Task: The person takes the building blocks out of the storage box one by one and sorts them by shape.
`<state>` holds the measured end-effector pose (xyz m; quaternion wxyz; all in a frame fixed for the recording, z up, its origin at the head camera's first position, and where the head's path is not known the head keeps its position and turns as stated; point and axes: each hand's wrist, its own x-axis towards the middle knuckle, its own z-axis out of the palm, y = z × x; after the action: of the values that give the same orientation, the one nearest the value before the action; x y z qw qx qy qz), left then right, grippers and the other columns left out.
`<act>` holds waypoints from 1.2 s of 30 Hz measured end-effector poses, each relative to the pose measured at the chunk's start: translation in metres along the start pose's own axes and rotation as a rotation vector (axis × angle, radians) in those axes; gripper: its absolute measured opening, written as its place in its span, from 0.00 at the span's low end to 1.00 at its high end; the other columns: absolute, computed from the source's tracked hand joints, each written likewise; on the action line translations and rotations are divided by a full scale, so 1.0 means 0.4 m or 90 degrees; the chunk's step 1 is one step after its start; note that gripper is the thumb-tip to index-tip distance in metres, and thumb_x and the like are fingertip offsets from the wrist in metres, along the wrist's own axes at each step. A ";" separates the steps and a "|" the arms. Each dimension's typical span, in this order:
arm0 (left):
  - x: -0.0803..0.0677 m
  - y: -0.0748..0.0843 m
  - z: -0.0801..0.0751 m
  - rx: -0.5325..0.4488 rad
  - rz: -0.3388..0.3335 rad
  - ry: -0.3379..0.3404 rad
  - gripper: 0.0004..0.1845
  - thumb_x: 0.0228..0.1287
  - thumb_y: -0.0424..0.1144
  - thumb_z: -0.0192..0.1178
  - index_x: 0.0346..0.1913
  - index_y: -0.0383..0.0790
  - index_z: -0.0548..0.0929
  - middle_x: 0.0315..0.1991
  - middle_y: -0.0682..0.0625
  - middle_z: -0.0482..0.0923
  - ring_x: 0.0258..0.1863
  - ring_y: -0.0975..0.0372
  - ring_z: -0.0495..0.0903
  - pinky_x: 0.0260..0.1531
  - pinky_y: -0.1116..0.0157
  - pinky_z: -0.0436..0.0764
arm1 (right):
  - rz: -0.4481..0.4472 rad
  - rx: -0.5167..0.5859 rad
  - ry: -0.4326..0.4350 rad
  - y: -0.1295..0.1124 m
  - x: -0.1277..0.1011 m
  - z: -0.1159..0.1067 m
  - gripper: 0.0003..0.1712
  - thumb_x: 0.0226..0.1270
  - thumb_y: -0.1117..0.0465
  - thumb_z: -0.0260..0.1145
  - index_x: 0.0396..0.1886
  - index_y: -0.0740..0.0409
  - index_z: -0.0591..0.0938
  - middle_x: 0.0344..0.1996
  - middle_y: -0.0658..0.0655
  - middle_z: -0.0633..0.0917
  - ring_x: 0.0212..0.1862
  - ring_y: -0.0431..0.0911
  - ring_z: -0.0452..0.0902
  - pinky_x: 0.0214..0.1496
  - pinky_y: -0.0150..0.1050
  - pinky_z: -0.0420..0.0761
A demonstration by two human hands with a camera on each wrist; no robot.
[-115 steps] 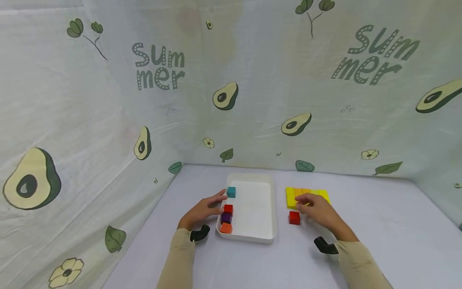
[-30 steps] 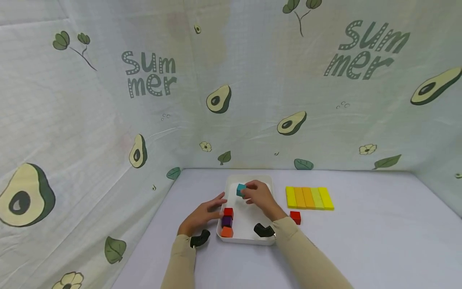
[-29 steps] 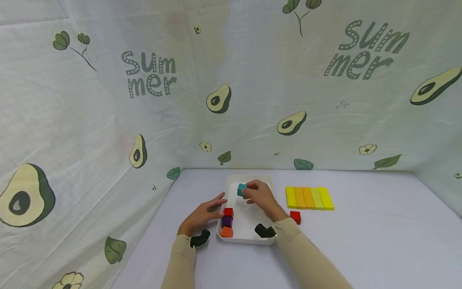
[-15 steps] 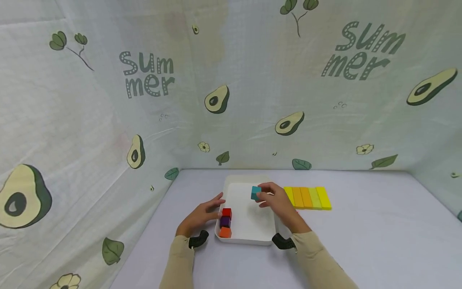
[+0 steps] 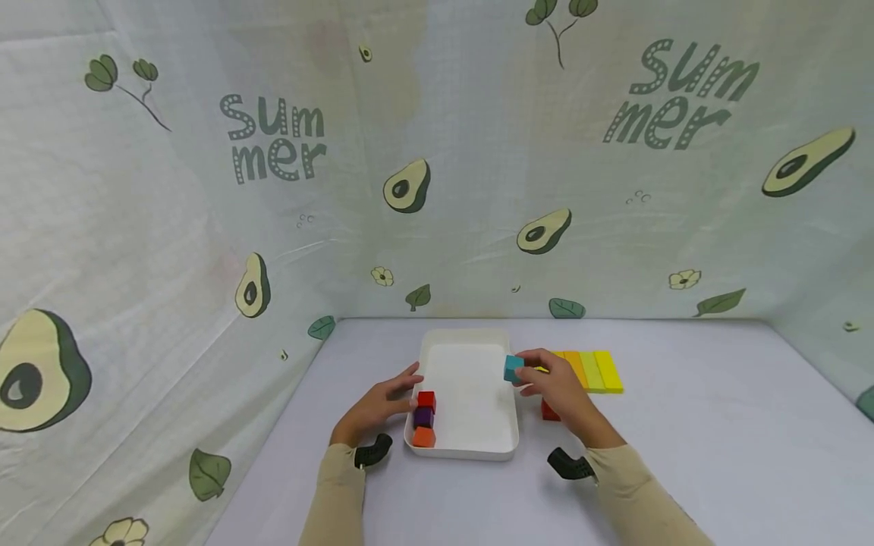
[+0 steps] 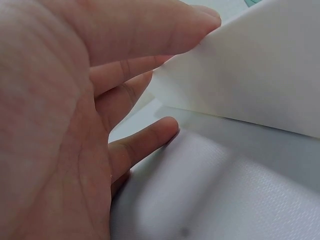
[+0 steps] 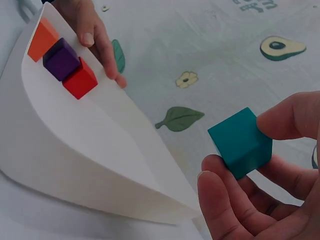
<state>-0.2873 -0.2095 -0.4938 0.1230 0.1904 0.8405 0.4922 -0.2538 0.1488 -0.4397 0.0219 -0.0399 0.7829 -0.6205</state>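
My right hand [image 5: 556,387] pinches a teal cube [image 5: 514,368] [image 7: 241,142] between thumb and fingers, held in the air over the right rim of the white tray [image 5: 471,447]. My left hand [image 5: 378,402] rests against the tray's left wall [image 6: 250,85], thumb on the rim and fingers straight. Inside the tray, along its left side, sit a red cube [image 5: 426,400] [image 7: 80,79], a purple cube [image 5: 423,417] [image 7: 61,59] and an orange cube [image 5: 423,437] [image 7: 42,39] in a row.
A row of yellow and orange flat blocks [image 5: 594,370] lies right of the tray, partly behind my right hand. Another red cube [image 5: 548,412] sits on the white table [image 5: 683,455] under that hand. Printed cloth walls [image 5: 205,227] enclose the table at left, back and right.
My right hand has carried the teal cube from the tray's far-left corner rightward across the tray to its right rim. The left hand stayed on the tray.
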 end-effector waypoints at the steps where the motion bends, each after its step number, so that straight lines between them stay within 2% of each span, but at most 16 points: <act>1: 0.000 -0.001 0.000 -0.001 0.001 0.000 0.32 0.67 0.53 0.64 0.73 0.57 0.72 0.78 0.68 0.51 0.78 0.57 0.48 0.71 0.40 0.55 | 0.002 -0.005 0.001 0.004 0.000 -0.007 0.22 0.72 0.55 0.63 0.62 0.58 0.76 0.53 0.61 0.79 0.48 0.55 0.82 0.53 0.45 0.84; 9: 0.000 0.001 0.003 -0.005 -0.002 0.004 0.31 0.66 0.52 0.65 0.72 0.57 0.72 0.78 0.67 0.52 0.78 0.55 0.48 0.71 0.39 0.55 | -0.011 -0.003 -0.003 0.021 -0.022 -0.049 0.24 0.73 0.57 0.61 0.64 0.64 0.73 0.57 0.64 0.76 0.48 0.58 0.81 0.52 0.46 0.84; 16: 0.001 0.001 0.002 -0.006 0.000 0.002 0.32 0.66 0.53 0.64 0.72 0.56 0.72 0.76 0.71 0.52 0.78 0.59 0.49 0.71 0.42 0.56 | -0.019 -0.035 0.004 0.030 -0.033 -0.096 0.24 0.73 0.58 0.61 0.63 0.65 0.73 0.57 0.65 0.75 0.46 0.56 0.83 0.50 0.42 0.85; 19: 0.003 0.001 0.000 -0.011 0.000 0.001 0.32 0.66 0.53 0.64 0.73 0.56 0.72 0.77 0.70 0.52 0.78 0.58 0.48 0.71 0.42 0.57 | -0.019 -0.046 0.005 0.035 -0.042 -0.114 0.24 0.74 0.58 0.61 0.64 0.66 0.72 0.57 0.66 0.74 0.44 0.55 0.83 0.50 0.43 0.85; 31: 0.000 0.005 -0.002 -0.027 -0.010 0.005 0.32 0.66 0.51 0.65 0.72 0.54 0.73 0.78 0.66 0.52 0.78 0.54 0.48 0.70 0.40 0.58 | 0.014 -0.086 -0.003 0.066 -0.060 -0.164 0.26 0.75 0.54 0.60 0.65 0.64 0.72 0.59 0.64 0.74 0.46 0.54 0.82 0.52 0.39 0.83; 36: 0.001 0.003 -0.004 -0.022 -0.015 0.005 0.32 0.66 0.53 0.65 0.72 0.56 0.72 0.77 0.69 0.52 0.78 0.56 0.48 0.70 0.42 0.60 | 0.025 -0.096 -0.006 0.070 -0.063 -0.179 0.28 0.75 0.54 0.60 0.67 0.66 0.71 0.61 0.66 0.73 0.47 0.55 0.82 0.51 0.38 0.84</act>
<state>-0.2882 -0.2102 -0.4920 0.1284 0.1764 0.8346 0.5058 -0.2359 0.2267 -0.4510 0.0344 -0.0293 0.8280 -0.5589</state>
